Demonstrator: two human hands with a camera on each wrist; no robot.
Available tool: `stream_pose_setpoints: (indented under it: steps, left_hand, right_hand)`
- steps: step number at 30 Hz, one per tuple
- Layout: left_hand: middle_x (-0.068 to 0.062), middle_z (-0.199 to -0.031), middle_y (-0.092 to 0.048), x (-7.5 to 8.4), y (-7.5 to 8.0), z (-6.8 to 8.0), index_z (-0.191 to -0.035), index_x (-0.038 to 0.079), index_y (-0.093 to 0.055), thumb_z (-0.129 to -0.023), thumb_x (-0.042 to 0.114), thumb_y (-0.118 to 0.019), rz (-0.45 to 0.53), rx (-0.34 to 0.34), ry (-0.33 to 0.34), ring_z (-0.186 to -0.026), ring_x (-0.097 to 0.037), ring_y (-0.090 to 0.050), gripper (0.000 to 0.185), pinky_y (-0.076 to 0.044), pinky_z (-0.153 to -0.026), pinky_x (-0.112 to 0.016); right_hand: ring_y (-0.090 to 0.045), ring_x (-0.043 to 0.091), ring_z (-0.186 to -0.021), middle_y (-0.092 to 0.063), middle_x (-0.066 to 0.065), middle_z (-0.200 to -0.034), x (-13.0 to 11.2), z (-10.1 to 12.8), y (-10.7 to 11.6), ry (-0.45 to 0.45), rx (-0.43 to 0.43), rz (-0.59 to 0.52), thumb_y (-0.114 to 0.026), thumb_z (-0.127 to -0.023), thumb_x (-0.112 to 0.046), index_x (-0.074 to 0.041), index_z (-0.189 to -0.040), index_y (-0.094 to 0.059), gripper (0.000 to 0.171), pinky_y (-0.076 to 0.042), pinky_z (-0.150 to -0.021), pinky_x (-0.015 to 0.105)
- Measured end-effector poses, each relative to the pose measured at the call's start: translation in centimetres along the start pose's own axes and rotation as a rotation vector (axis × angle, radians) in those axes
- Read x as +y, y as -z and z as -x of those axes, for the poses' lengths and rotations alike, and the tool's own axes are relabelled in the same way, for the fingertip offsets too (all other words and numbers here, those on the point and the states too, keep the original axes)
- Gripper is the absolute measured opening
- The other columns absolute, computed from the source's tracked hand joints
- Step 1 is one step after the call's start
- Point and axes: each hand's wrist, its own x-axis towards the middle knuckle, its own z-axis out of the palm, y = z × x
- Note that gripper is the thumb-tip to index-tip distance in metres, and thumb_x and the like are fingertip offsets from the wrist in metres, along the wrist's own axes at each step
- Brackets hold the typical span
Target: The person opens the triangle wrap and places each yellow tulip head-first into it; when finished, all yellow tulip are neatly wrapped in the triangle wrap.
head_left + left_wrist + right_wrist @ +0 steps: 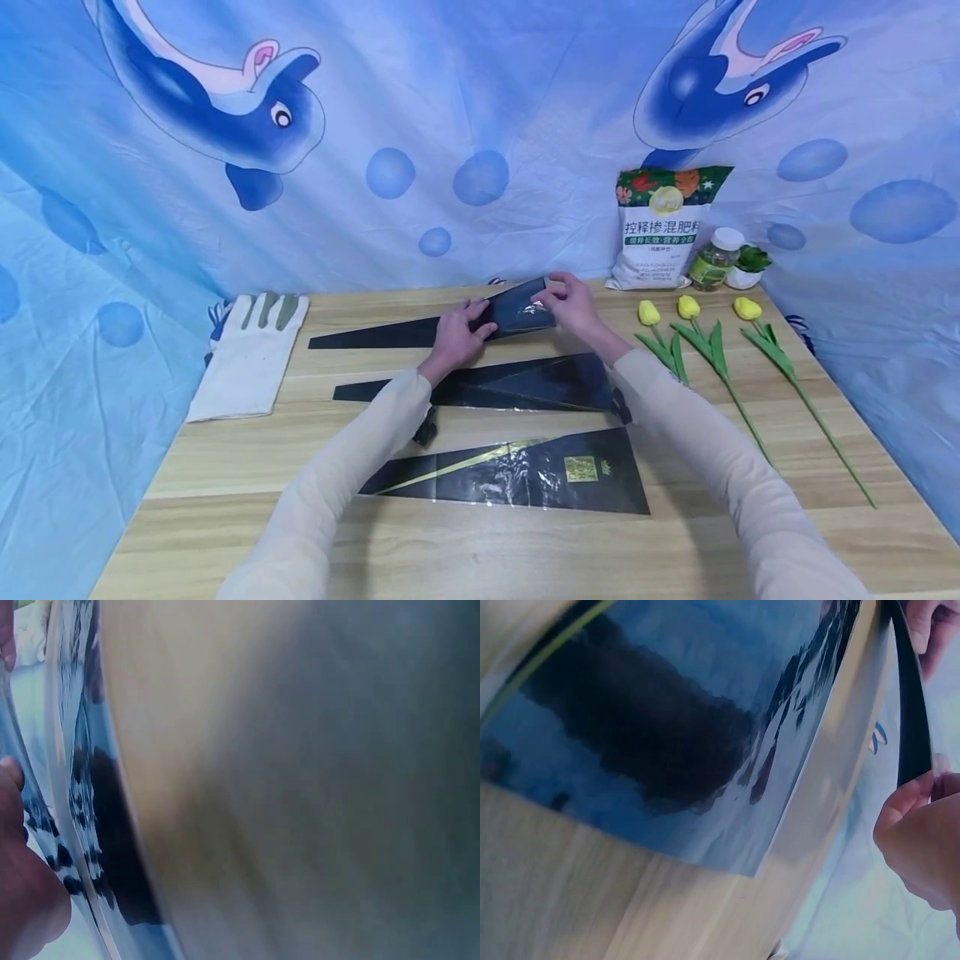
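"Right grip (576, 308) first: what does it have?"

"It pinches the wide right end of the farthest black sleeve (517, 313), thumb and fingertips closed on the film near the corner. The right wrist view shows that sleeve almost edge-on, directly at the fingertips."

"And the left grip (454, 335)?"

"Thumb and fingers are spread apart, laid on the same sleeve about midway along, left of the other hand. The narrow tip reaches well past it to the left."

"So the sleeve lies toward the back of the table (465, 554), under both hands. Any writing?"

"None that I can read on that one. The nearest sleeve (480, 487) carries a gold square (581, 469) with lettering too small to make out, a little gold crown (606, 467) just beside it. Between those two lies the middle sleeve (540, 383)."

"What about the white bag (660, 242) standing at the back right?"

"Large characters read 控释掺混肥料. Its green band starts 缓释长效; the lines below are too fine."

"The jar (711, 265) next to it?"

"Green label, wording illegible."
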Motion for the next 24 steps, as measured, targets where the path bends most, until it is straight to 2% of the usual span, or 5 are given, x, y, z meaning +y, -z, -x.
stream_pose_setpoints:
  steps: [6,10,16,21,24]
  left_hand:
    - [-0.010,-0.139,-0.059,-0.25,-0.04,0.05,-0.136,0.006,-0.062,-0.092,0.032,-0.074,-0.115,-0.055,-0.046,-0.133,-0.035,-0.049,0.053,-0.036,-0.110,-0.049]
    - [-0.011,-0.145,-0.054,-0.20,-0.17,0.10,-0.141,0.005,-0.057,-0.094,0.036,-0.072,-0.124,-0.085,-0.032,-0.138,-0.035,-0.043,0.059,-0.034,-0.112,-0.049]
    - [-0.018,-0.150,-0.046,0.05,-0.48,-0.04,-0.148,0.004,-0.048,-0.095,0.040,-0.069,-0.091,-0.138,-0.045,-0.141,-0.041,-0.036,0.067,-0.030,-0.114,-0.053]
    - [-0.021,-0.148,-0.047,0.06,-0.71,-0.16,-0.147,0.005,-0.050,-0.095,0.037,-0.068,-0.075,-0.137,-0.038,-0.136,-0.045,-0.041,0.063,-0.033,-0.111,-0.054]
    - [-0.022,-0.147,-0.048,0.13,-0.67,-0.14,-0.146,0.004,-0.050,-0.096,0.033,-0.068,-0.059,-0.123,-0.038,-0.136,-0.043,-0.042,0.060,-0.034,-0.111,-0.054]
  right_hand:
    - [-0.067,0.016,-0.088,-0.068,0.025,-0.114,0.41,-0.27,0.44,-0.079,-0.027,-0.068,-0.056,-0.102,-0.006,0.007,-0.148,-0.031,0.054,-0.052,-0.072,0.020]
    - [-0.066,0.009,-0.077,-0.066,0.029,-0.115,0.34,-0.26,0.43,-0.093,-0.045,-0.133,-0.054,-0.103,-0.003,0.009,-0.148,-0.028,0.054,-0.053,-0.070,0.020]
    - [-0.065,0.008,-0.081,-0.064,0.029,-0.119,0.14,-0.36,0.16,-0.113,-0.038,-0.155,-0.054,-0.103,-0.003,0.009,-0.148,-0.028,0.054,-0.054,-0.078,0.020]
    - [-0.065,0.011,-0.083,-0.061,0.031,-0.120,-0.15,-0.48,-0.28,-0.151,-0.027,-0.295,-0.051,-0.102,0.002,0.010,-0.149,-0.024,0.055,-0.057,-0.081,0.026]
    - [-0.066,0.012,-0.081,-0.062,0.032,-0.118,-0.20,-0.51,-0.40,-0.150,-0.003,-0.323,-0.052,-0.102,0.003,0.011,-0.148,-0.025,0.055,-0.057,-0.081,0.027]
